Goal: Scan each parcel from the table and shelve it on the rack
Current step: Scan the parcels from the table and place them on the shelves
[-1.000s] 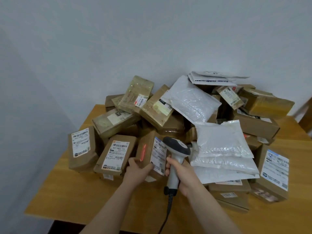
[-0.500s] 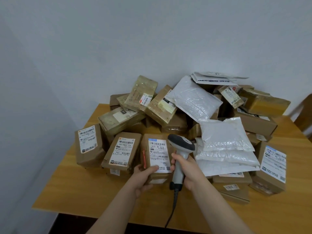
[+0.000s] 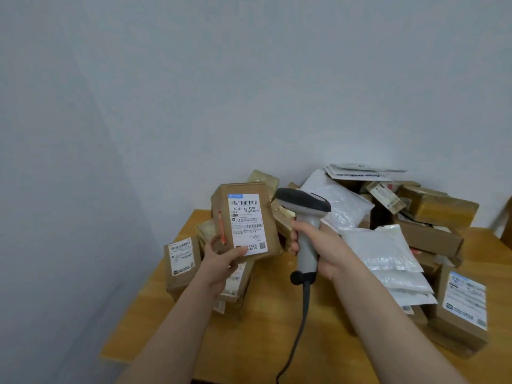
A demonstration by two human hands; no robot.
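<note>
My left hand grips the bottom corner of a small brown cardboard parcel and holds it upright above the table, its white barcode label facing me. Just to its right, my right hand grips the handle of a grey corded barcode scanner, whose dark head sits level with the parcel's top. A heap of other brown boxes and white padded mailers covers the wooden table behind and to the right.
A labelled brown box stands at the table's left edge, and another at the right. The scanner's cable hangs down toward the front edge. Plain walls close the left and back sides. No rack is in view.
My left hand has lifted the brown parcel off the table and up in front of the pile. My right hand has risen with the scanner beside it. The camera has tilted upward.
</note>
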